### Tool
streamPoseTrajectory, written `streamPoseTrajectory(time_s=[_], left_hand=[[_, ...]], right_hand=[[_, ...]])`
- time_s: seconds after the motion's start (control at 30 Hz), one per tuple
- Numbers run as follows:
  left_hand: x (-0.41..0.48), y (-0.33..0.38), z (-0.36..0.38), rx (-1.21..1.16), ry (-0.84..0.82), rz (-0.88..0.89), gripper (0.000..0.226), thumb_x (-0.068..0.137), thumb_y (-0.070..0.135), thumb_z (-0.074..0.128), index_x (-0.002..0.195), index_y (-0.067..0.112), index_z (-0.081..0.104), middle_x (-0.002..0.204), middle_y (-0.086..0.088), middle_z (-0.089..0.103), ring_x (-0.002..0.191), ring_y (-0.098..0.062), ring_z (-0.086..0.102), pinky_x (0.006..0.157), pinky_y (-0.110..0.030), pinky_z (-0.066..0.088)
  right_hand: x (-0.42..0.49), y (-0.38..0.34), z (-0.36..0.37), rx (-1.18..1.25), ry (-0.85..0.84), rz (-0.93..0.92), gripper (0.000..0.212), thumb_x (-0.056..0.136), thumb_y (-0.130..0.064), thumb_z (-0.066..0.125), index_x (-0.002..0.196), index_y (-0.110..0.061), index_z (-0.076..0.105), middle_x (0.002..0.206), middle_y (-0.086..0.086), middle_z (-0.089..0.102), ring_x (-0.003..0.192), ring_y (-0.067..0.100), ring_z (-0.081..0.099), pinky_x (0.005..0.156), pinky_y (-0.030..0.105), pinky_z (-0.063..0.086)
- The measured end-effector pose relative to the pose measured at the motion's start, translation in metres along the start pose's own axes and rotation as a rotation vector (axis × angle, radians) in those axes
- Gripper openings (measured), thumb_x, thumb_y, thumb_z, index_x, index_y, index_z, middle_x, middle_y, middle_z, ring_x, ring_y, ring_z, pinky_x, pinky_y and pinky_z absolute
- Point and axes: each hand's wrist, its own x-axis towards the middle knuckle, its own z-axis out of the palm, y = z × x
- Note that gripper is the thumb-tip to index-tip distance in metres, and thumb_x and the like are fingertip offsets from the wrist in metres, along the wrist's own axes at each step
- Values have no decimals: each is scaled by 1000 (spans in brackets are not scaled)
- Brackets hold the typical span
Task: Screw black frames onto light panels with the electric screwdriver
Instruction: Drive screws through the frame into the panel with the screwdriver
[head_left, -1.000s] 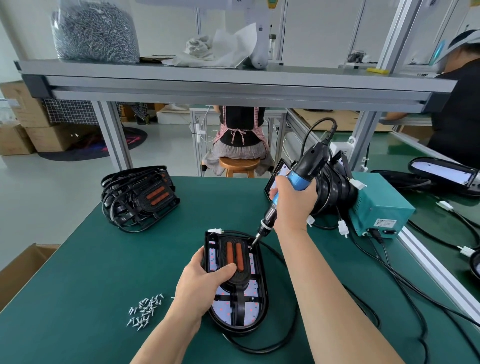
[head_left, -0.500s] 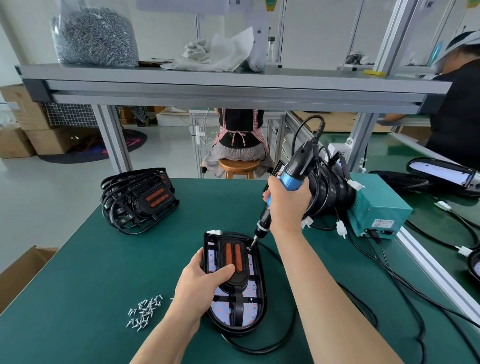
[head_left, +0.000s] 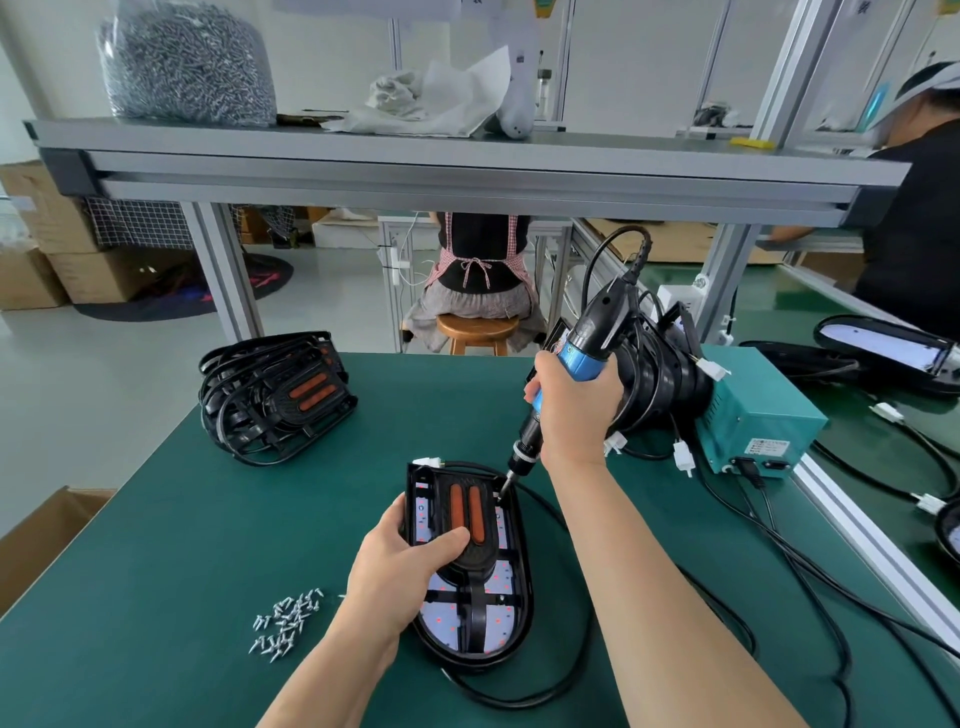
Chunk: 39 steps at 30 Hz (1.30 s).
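The panel (head_left: 467, 618) lies flat on the desk (head_left: 156, 571), near its front edge and between the two forearms, with the frame (head_left: 470, 525) seated on top. Both are pinned by the left hand (head_left: 400, 566): the thumb is laid across the frame's raised centre and the fingers are curled round the left rim, so this grip is closed on the pair. The hold is judged to stop the frame shifting, or the panel turning, under torque.

The screwdriver (head_left: 587, 343) is held in the right hand (head_left: 576, 410), with the grip wrapped fully round the blue barrel. The tool is tilted up and to the right, and the bit is set down at the frame's far right corner (whether a screw sits under it cannot be told). The step in hand is judged to be driving that corner.

The screws (head_left: 285, 621) are heaped on the desk just left of the left forearm, presumably for a quick next pick. A stack of spare frames (head_left: 275, 395) is kept at the far left, well apart from the work.
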Motion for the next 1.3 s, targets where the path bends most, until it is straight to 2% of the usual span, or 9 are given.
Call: streamPoseTrajectory(time_s=[0.33,0.5,0.63,0.93,1.03,1.1,1.17,1.3], left_hand=[[2,-3,-1,-27,-5,7,33,84,16,79,111,31,69,97,7,79,89,-15,76,86,-36,55],[2,-3,-1,-28,-28,0,34,84,17,78,113,30,67,98,5,79,89,-15,76,82,-33,53],[2,-1,-1,-34,-41,-2,34,84,16,79,113,29,68,97,5,79,88,-15,76,80,-32,53],[4,-2,-3,-1,-47,-13,36,79,22,82,112,28,69,99,5,79,91,-16,76,92,-39,55],[5,-3,-4,0,-43,-20,36,81,21,82,113,28,68,98,6,79,89,-14,76,87,-35,54],[6,-3,-4,1,-44,-19,36,80,21,82,113,28,68,98,5,79,90,-15,76,90,-38,55],[6,-3,-3,3,-45,-18,39,77,22,84,113,27,69,97,5,79,90,-16,76,91,-39,55],[2,-2,0,19,-32,-20,48,64,35,82,109,32,69,97,7,79,92,-17,76,96,-44,54]], right_hand=[[0,6,-2,37,-129,-6,19,69,-8,60,83,-12,47,51,-6,51,44,18,48,48,28,45],[-5,5,-5,41,-267,25,24,71,-11,66,91,-7,54,54,5,56,49,18,53,54,26,48],[-7,-2,-9,107,-306,42,30,71,-13,71,95,-3,56,57,9,56,52,20,54,57,29,51],[-6,-27,-18,180,-265,21,26,73,-7,70,94,-5,54,57,6,53,51,22,50,56,31,48],[-3,-47,-23,233,-225,-12,24,76,-2,67,95,-6,54,56,6,52,51,24,48,57,31,46],[-6,-59,-33,270,-168,-41,19,79,2,65,91,-9,55,56,3,53,49,21,50,54,27,46],[-14,-66,-47,305,-72,-37,19,82,4,64,88,-11,55,57,0,55,47,17,52,52,27,47],[-30,-69,-88,378,185,63,20,85,3,65,96,-9,54,64,0,56,51,16,52,55,29,50]])
